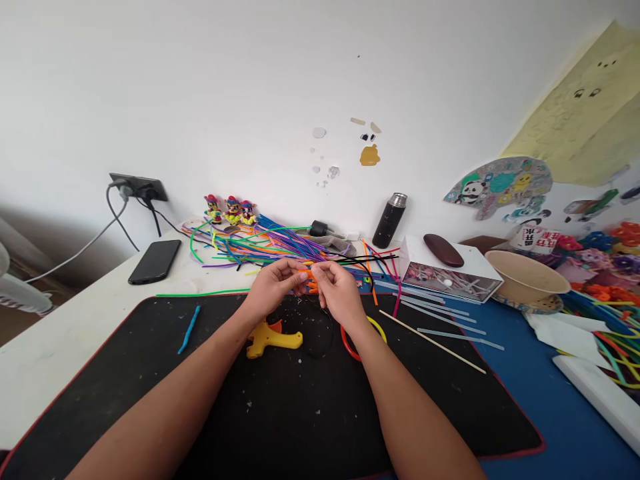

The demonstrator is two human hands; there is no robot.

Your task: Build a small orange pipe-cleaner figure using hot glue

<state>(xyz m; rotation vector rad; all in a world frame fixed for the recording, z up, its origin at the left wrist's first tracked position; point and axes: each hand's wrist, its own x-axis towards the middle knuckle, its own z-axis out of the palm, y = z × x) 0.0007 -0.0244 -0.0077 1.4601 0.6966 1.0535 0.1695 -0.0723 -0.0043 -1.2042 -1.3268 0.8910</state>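
Observation:
My left hand (pixel 276 287) and my right hand (pixel 337 293) meet above the far part of the black mat (pixel 300 413). Both pinch an orange pipe cleaner piece (pixel 309 274) between thumb and fingers; its exact shape is partly covered by the fingertips. More orange bits show just below, between the hands. Under my left wrist lies a yellow glue gun (pixel 275 339) with an orange trigger. A red and yellow ring (pixel 349 343) is partly hidden behind my right wrist. At the left, a short blue twisted pipe cleaner (pixel 189 330) rests on the mat.
Many coloured pipe cleaners (pixel 280 241) lie along the wall, beside small figurines (pixel 233 210). A black phone (pixel 155 261) is left. Clear glue sticks (pixel 445 313) and a wooden stick (pixel 433 341) lie right, near a black thermos (pixel 389 221), white box (pixel 450 267) and beige bowl (pixel 527 277).

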